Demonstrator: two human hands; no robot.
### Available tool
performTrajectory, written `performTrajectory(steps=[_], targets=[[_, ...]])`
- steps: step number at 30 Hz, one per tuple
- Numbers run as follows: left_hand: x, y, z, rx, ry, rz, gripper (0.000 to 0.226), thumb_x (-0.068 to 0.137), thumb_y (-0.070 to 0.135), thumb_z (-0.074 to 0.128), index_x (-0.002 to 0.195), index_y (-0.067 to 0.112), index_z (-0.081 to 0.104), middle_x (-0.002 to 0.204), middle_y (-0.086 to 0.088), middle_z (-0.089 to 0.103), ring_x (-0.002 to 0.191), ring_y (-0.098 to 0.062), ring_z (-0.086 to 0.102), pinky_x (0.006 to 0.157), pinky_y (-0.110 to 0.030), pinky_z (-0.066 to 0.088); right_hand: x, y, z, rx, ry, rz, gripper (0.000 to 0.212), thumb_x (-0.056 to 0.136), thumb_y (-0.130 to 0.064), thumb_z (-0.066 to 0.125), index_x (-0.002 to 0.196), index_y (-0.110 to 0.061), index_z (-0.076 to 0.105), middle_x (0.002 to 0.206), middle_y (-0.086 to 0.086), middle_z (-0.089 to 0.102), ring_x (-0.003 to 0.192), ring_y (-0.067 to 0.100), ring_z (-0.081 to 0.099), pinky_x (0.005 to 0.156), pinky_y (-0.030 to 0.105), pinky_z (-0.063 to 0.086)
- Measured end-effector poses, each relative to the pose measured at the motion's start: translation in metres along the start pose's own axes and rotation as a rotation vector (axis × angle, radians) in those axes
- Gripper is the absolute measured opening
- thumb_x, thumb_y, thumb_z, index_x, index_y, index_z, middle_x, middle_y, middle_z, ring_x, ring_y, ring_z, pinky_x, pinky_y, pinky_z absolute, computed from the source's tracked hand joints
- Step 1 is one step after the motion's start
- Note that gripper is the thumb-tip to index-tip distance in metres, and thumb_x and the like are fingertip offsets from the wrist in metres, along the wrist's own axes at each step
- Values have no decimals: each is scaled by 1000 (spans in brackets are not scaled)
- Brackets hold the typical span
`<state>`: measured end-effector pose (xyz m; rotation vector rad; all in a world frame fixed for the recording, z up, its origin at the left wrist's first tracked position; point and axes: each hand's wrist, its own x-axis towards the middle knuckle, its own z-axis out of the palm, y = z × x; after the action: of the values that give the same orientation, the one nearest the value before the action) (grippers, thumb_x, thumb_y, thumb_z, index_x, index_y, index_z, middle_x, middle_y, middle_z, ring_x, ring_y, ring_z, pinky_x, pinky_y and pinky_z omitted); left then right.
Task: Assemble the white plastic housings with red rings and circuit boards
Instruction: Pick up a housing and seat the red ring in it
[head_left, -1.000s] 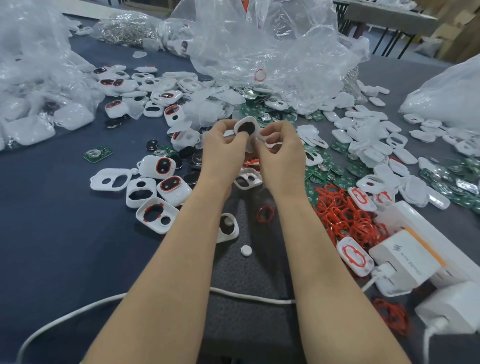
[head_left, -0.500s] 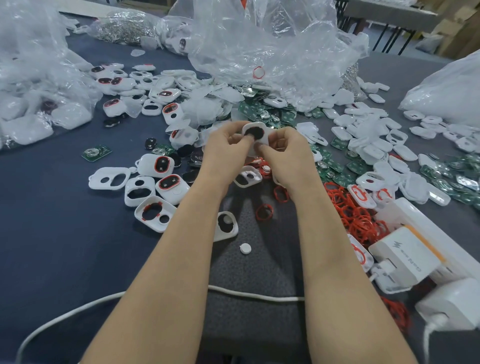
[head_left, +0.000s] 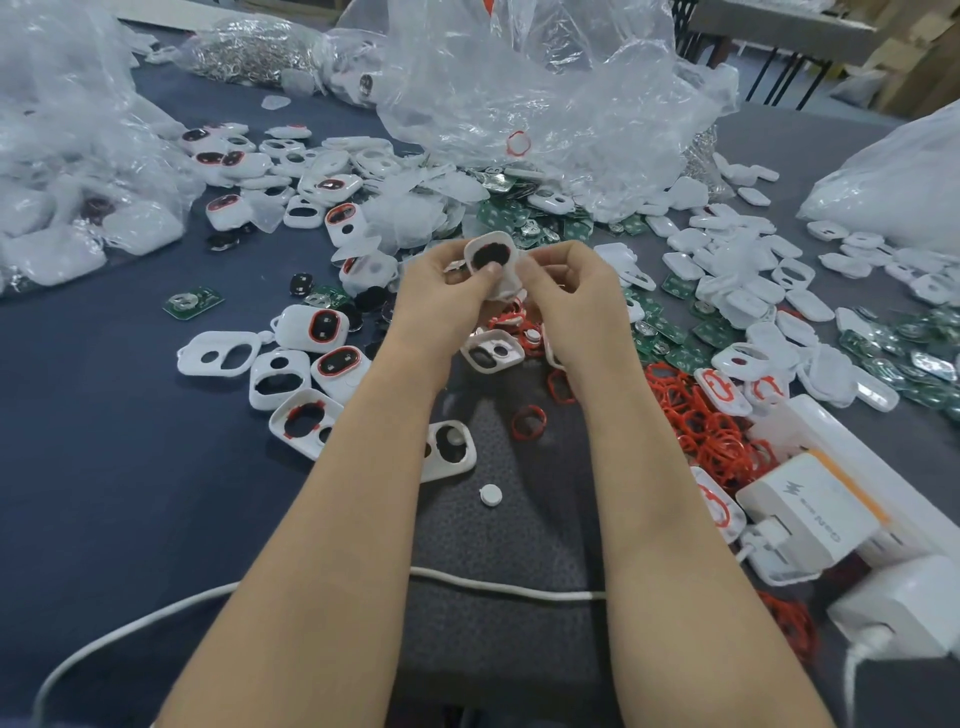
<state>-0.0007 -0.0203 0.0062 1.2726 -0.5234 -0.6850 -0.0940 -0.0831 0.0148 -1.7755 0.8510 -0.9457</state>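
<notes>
The left hand (head_left: 441, 299) and the right hand (head_left: 571, 296) met just above the middle of the view, both grasping 1 white housing (head_left: 491, 254) between them. The left hand's fingers were curled round its left side, thumb pressed on its face; the right hand pinched its right edge. The housing was tilted toward the camera, showing a dark oval opening; whether a ring sat in it could not be told.

At 4 o'clock from the hands lay a heap of red rings (head_left: 711, 421). From 12 to 3 o'clock, green circuit boards (head_left: 524, 218) were scattered among loose white shells. At 8 o'clock a cluster of housings (head_left: 311, 325), some with red rings fitted, lay on the dark blue table (head_left: 104, 467). At 6 o'clock 1 single ring (head_left: 530, 422) lay on the grey mat (head_left: 498, 545), with a small white button (head_left: 491, 493) nearer the person. A white cable (head_left: 498, 584) ran across the mat behind both forearms. A crumpled plastic bag (head_left: 545, 93) rose at 12 o'clock, and a white charger (head_left: 810, 514) sat at 4 o'clock, past the ring heap.
</notes>
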Motion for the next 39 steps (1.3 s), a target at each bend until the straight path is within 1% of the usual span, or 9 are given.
performTrajectory(steps=[4, 7, 10, 14, 17, 27, 30, 35, 39], targets=[[4, 2, -5, 29, 186, 19, 20, 91, 2, 60, 106, 14, 56, 82, 0, 66, 66, -6, 67, 61, -16, 55, 3, -1, -7, -53, 115, 1, 12, 95, -21, 55, 87, -21, 64, 85, -4, 66, 75, 11, 58, 76, 33, 51], [7, 4, -8, -48, 277, 26, 19, 93, 1, 57, 107, 12, 52, 83, 2, 61, 53, 1, 64, 58, -14, 54, 5, 0, -14, -151, 222, 3, 12, 92, -14, 54, 92, -21, 64, 81, -9, 63, 75, 8, 58, 70, 16, 45], [8, 5, -8, -89, 313, 29, 17, 94, -1, 56, 106, 11, 51, 87, 0, 59, 58, -1, 63, 58, -13, 52, 2, 1, -14, -357, 127, -36, 17, 87, -11, 55, 93, -20, 68, 76, -12, 60, 72, 6, 54, 67, 16, 43], [8, 3, -8, -57, 295, 28, 17, 93, -1, 55, 102, 13, 51, 85, 1, 59, 52, 2, 64, 58, -17, 54, 1, 6, -3, -674, -85, -91, 18, 87, -24, 63, 102, -25, 72, 105, 7, 61, 104, 28, 54, 95, 39, 43], [7, 2, -6, -64, 264, 7, 19, 93, -3, 53, 108, 10, 51, 92, -4, 61, 66, -10, 69, 66, -22, 58, 1, 9, 2, -792, -104, -54, 16, 89, -30, 63, 101, -27, 72, 113, 9, 55, 111, 32, 47, 97, 41, 40], [7, 2, -5, -154, 214, -71, 25, 91, -7, 50, 111, 7, 53, 115, -18, 61, 67, -15, 71, 60, -19, 55, 6, 12, -15, -389, 197, -9, 14, 86, -9, 61, 99, -13, 65, 74, -4, 58, 78, 16, 56, 75, 25, 42], [7, 2, -4, -178, 217, -72, 19, 92, -1, 52, 109, 8, 54, 120, -20, 60, 68, -14, 71, 61, -20, 56, 9, 15, -18, -425, 243, 7, 20, 87, -4, 55, 103, -12, 63, 88, 2, 63, 84, 17, 55, 70, 18, 33], [7, 1, -5, -154, 201, -78, 28, 88, -8, 53, 110, 11, 54, 117, -18, 62, 83, -21, 72, 69, -22, 59, 6, 12, -14, -436, 223, -18, 35, 88, 3, 44, 118, -8, 59, 122, 11, 56, 110, 23, 54, 95, 25, 38], [5, 2, -4, -120, 196, -48, 33, 88, -12, 51, 113, 10, 52, 101, -12, 65, 76, -17, 71, 67, -22, 59, 1, 6, -7, -452, 166, -104, 31, 89, -1, 48, 115, -8, 62, 117, 9, 60, 109, 22, 54, 94, 24, 38]])
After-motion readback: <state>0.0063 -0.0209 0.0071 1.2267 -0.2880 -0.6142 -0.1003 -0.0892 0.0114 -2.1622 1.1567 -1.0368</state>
